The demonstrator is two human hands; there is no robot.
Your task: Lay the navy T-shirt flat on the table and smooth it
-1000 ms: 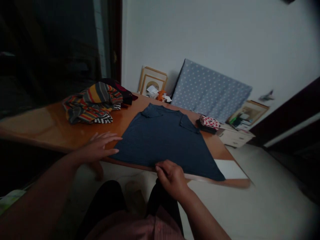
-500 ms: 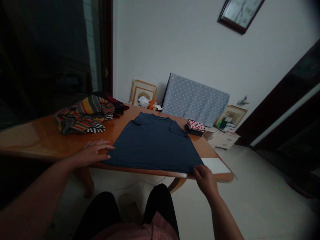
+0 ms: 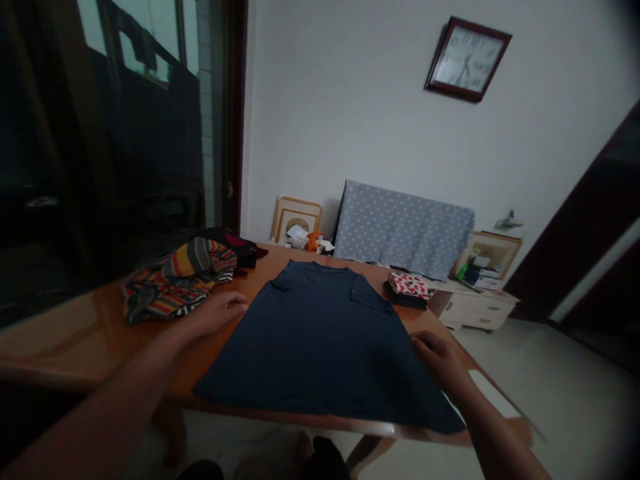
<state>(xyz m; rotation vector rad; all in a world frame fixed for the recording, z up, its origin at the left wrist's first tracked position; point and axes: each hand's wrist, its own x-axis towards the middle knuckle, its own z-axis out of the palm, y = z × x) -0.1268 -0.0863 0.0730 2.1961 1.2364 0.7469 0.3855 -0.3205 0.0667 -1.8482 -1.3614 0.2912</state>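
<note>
A dark navy short-sleeved shirt (image 3: 320, 353) lies flat on the orange-brown wooden table (image 3: 65, 343), its hem hanging slightly over the near edge. My left hand (image 3: 221, 313) rests on the table with its fingers at the shirt's left side, holding nothing. My right hand (image 3: 437, 357) lies on the shirt's right edge, fingers spread on the cloth and not visibly gripping it. Two flap-like shapes show near the shirt's collar.
A striped cloth pile (image 3: 177, 287) and dark garment (image 3: 233, 245) sit at the table's left. A red-and-white patterned item (image 3: 409, 285) sits beyond the shirt. A white sheet (image 3: 493, 393) lies at the right corner. A polka-dot board (image 3: 403, 230) leans behind the table.
My right hand has moved from the shirt's near corner up along its right edge. My left hand has shifted slightly. The view has tilted, bringing the whole wall clock into sight.
</note>
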